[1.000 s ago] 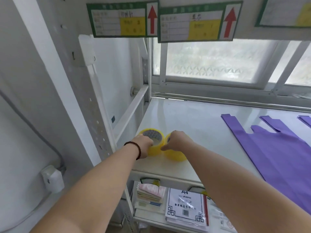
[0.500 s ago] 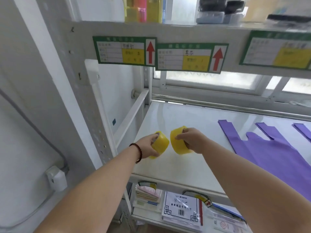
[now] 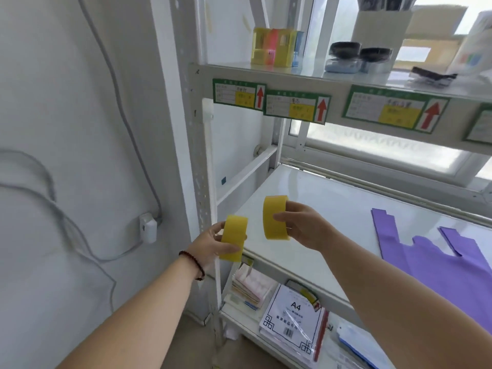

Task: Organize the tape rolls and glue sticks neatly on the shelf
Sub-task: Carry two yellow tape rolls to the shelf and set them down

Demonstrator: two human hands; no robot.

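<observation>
We have one yellow tape roll in each grip, both lifted clear of the middle shelf. Our left hand pinches the left tape roll across its width, thumb on the near face and fingers curled round the far edge. Our right hand holds the right tape roll the same way, thumb laid on the outer band and fingers behind it. The two rolls stand on edge, apart from each other, the right one a little higher.

We judge these rolls light and stiff: a wound band on a hard core, unlikely to crush or bend. The outer surface looks smooth, so a pinch on the band alone could slip; clamping across the flat faces, or hooking a finger through the core, would be surer. Dropped on edge, they would roll away.

Above our grips, the upper shelf carries a yellow and pink box and dark lidded jars. Purple bags lie to the right of our right grip. No glue sticks are recognisable here.
</observation>
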